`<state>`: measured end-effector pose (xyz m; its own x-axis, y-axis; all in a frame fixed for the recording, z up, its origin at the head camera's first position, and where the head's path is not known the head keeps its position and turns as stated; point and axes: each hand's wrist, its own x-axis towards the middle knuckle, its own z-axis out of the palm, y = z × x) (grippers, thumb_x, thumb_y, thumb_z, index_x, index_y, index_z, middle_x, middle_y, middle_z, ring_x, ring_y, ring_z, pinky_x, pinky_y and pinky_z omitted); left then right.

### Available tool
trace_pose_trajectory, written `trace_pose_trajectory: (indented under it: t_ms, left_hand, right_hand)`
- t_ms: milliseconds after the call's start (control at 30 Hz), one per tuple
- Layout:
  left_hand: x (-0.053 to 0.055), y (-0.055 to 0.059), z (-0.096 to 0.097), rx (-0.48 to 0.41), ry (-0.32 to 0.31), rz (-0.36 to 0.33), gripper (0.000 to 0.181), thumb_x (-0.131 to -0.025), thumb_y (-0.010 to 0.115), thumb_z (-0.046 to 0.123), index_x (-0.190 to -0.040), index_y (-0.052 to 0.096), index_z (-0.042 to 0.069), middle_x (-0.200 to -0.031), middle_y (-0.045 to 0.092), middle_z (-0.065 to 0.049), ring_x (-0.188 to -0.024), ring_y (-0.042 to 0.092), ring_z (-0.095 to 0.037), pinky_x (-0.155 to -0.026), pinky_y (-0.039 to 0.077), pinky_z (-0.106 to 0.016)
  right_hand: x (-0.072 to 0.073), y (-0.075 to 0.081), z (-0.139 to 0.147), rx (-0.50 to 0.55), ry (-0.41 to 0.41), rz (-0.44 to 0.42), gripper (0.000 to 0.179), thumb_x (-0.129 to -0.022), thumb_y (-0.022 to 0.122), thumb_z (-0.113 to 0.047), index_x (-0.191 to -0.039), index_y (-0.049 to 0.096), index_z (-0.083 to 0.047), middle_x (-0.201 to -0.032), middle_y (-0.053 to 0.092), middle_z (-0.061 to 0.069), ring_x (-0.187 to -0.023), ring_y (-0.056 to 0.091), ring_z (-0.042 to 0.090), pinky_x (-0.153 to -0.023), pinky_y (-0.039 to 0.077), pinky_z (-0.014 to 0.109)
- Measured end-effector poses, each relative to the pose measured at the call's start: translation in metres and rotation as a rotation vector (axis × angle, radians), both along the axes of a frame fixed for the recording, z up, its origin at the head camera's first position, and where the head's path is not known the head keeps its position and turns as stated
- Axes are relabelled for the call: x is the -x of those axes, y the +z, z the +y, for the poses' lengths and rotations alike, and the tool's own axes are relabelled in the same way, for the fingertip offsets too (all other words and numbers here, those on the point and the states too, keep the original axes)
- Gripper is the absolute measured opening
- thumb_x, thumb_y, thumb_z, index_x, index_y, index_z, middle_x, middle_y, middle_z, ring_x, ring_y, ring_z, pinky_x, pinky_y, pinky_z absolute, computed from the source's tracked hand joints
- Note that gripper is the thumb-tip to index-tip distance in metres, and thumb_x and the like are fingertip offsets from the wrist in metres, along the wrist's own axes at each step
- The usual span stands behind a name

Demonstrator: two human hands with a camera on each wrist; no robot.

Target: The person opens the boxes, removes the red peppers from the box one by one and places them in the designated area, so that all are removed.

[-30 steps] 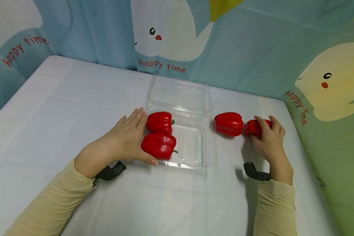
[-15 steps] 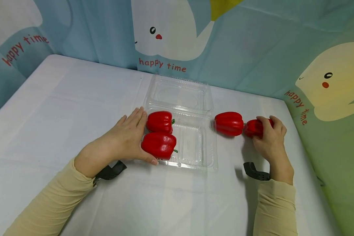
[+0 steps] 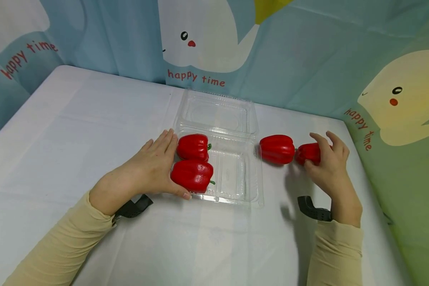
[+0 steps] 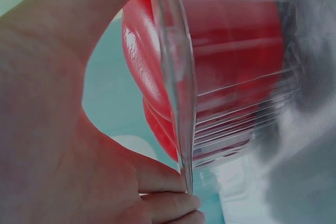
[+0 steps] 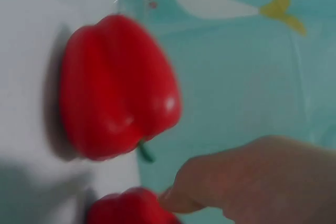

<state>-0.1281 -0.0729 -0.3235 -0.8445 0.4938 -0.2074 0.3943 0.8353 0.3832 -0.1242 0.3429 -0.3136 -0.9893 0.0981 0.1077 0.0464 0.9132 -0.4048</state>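
Note:
My left hand lies along the left side of a clear plastic clamshell container, thumb at the front corner. In the left wrist view its fingers touch the container's rim. Two red bell peppers, a rear one and a front one, sit in the container's left half, stems to the right. My right hand is over a small red bell pepper on the table, thumb by its front side and fingers raised and spread. Another red bell pepper lies just left of it.
The container's lid is folded back flat toward the rear. A white cloth covers the table. Printed curtains stand along the back and the right side. A black wrist strap shows at the right sleeve.
My right hand has shifted slightly right and its fingers have lifted and spread from the small pepper, showing more of it. My left hand and the container stay put.

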Motion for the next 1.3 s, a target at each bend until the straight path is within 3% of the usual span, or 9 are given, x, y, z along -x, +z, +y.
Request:
trace_pose_trajectory:
  t_ms: [300,700,933,1300]
  left_hand:
    - [0.0,-0.001,0.0,-0.001,-0.005,0.009,0.138,-0.061,0.083,0.066,-0.155,0.013,-0.008,-0.165,0.01,-0.024,-0.154,0.007,-0.041,-0.12,0.018,-0.063]
    - [0.001,-0.001,0.0,-0.004,-0.005,0.011,0.139,-0.061,0.083,0.067,-0.155,0.013,-0.008,-0.165,0.01,-0.023,-0.154,0.007,-0.041,-0.12,0.019,-0.064]
    - [0.0,-0.001,0.0,-0.002,-0.006,0.017,0.139,-0.061,0.083,0.066,-0.155,0.013,-0.008,-0.165,0.01,-0.024,-0.154,0.008,-0.041,-0.119,0.02,-0.064]
    - [0.0,0.0,0.0,0.001,0.0,-0.003,0.14,-0.062,0.082,0.068,-0.155,0.011,-0.007,-0.166,0.008,-0.023,-0.154,0.005,-0.039,-0.121,0.017,-0.062]
  right_hand:
    - [-0.007,0.016,-0.02,0.041,0.046,0.104,0.067,-0.09,0.057,-0.001,-0.152,0.035,-0.01,-0.163,0.015,0.019,-0.15,0.005,0.038,-0.106,0.028,0.076]
    - [-0.013,0.028,-0.045,0.119,0.168,0.253,0.061,-0.089,0.059,0.001,-0.148,0.043,-0.009,-0.155,0.035,0.018,-0.146,0.023,0.035,-0.112,0.026,0.068]
    - [-0.015,0.032,-0.06,0.115,0.258,0.33,0.06,-0.087,0.063,0.003,-0.144,0.048,-0.008,-0.149,0.043,0.017,-0.14,0.035,0.033,-0.108,0.035,0.066]
    - [-0.02,0.033,-0.08,0.088,0.332,0.354,0.061,-0.086,0.066,0.005,-0.143,0.05,-0.01,-0.147,0.046,0.013,-0.137,0.041,0.028,-0.099,0.043,0.039]
